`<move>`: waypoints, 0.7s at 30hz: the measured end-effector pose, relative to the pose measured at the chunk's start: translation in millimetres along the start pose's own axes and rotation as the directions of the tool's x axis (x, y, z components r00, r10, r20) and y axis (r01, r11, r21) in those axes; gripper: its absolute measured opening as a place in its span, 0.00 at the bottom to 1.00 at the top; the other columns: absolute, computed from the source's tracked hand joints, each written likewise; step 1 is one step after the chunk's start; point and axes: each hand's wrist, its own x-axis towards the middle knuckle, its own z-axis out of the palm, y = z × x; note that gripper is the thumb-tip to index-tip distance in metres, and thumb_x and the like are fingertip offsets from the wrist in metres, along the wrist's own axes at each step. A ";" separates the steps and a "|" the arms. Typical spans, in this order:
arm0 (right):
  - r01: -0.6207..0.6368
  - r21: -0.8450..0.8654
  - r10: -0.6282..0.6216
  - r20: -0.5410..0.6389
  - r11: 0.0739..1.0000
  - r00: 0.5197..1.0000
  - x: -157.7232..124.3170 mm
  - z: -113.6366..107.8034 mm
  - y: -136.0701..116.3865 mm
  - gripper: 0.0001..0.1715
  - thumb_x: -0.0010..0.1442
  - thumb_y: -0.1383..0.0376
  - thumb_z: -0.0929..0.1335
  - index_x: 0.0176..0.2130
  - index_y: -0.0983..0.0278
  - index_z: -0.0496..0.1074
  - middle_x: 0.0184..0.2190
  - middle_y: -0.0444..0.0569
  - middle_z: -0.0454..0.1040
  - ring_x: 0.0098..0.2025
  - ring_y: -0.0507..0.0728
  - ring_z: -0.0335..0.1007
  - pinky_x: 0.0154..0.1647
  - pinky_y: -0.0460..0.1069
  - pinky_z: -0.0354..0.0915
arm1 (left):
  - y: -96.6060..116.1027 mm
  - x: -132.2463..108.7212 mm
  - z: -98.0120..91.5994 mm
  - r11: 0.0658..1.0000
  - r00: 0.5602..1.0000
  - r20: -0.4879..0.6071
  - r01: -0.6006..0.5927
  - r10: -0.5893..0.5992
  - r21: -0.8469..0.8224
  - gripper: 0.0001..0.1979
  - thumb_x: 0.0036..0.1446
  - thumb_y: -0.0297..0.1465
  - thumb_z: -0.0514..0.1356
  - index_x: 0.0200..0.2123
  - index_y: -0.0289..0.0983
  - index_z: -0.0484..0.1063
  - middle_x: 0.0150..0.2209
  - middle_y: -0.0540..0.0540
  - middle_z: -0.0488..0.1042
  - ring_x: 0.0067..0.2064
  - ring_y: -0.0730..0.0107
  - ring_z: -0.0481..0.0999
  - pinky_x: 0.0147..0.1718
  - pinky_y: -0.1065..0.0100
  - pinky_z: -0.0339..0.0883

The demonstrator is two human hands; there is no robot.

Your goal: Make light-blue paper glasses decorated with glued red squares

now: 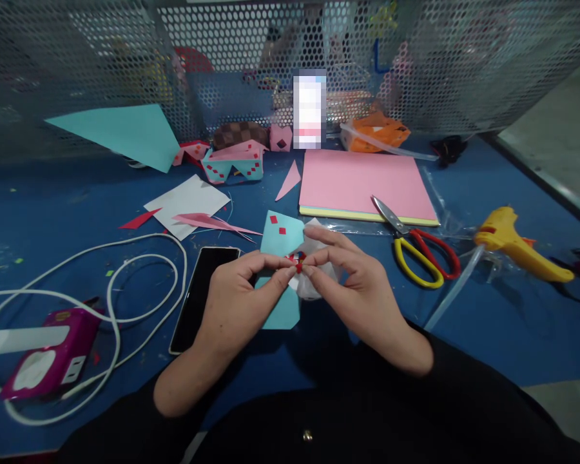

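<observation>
Between the fingertips of my left hand [244, 293] and my right hand [355, 283] is a tiny red paper piece [299, 265], pinched by both from either side. Its exact shape is mostly covered by my fingers. Beneath my hands lies a light-blue paper cutout [281, 309] with red diamonds near its far end. A crumpled translucent plastic bag [314, 289] sits partly under my right hand, with small coloured bits showing by the fingertips. A dark-screened phone [205, 283] lies just left of my left hand.
Scissors [415, 248] and a yellow glue gun [507, 241] lie to the right. Pink sheets [362, 183] are stacked behind. Paper glasses [234, 162], white paper [193, 203], a white cable [113, 316] and a purple power strip [53, 351] lie left. A mesh panel [241, 38] borders the back.
</observation>
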 end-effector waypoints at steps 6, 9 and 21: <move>0.013 -0.012 -0.013 -0.007 1.000 1.000 -0.6 0.7 0.6 0.07 0.60 0.68 0.69 0.33 0.59 0.78 0.57 0.53 0.75 0.61 0.59 0.70 0.62 0.61 0.64 | -0.1 0.8 0.1 1.000 1.000 -0.011 -0.001 0.001 0.010 0.04 0.54 0.34 0.66 0.31 0.42 0.82 0.33 0.49 0.84 0.36 0.63 0.81 0.38 0.64 0.71; 0.006 -0.009 -0.006 -0.005 1.000 1.000 0.1 0.5 -0.1 0.07 0.60 0.68 0.69 0.33 0.59 0.77 0.56 0.53 0.75 0.60 0.60 0.70 0.62 0.62 0.65 | -0.2 0.7 0.2 1.000 1.000 0.002 0.016 -0.016 0.013 0.04 0.54 0.34 0.65 0.31 0.42 0.82 0.33 0.49 0.84 0.36 0.62 0.80 0.38 0.64 0.71; 0.153 -0.419 -0.202 -0.075 0.895 0.976 2.2 -7.0 7.0 0.05 0.61 0.67 0.68 0.35 0.59 0.75 0.56 0.56 0.75 0.61 0.65 0.67 0.61 0.66 0.60 | -8.7 -1.8 -7.3 0.993 0.995 -0.040 0.090 -0.093 -0.079 0.08 0.55 0.39 0.67 0.33 0.41 0.82 0.34 0.48 0.83 0.37 0.61 0.80 0.40 0.63 0.71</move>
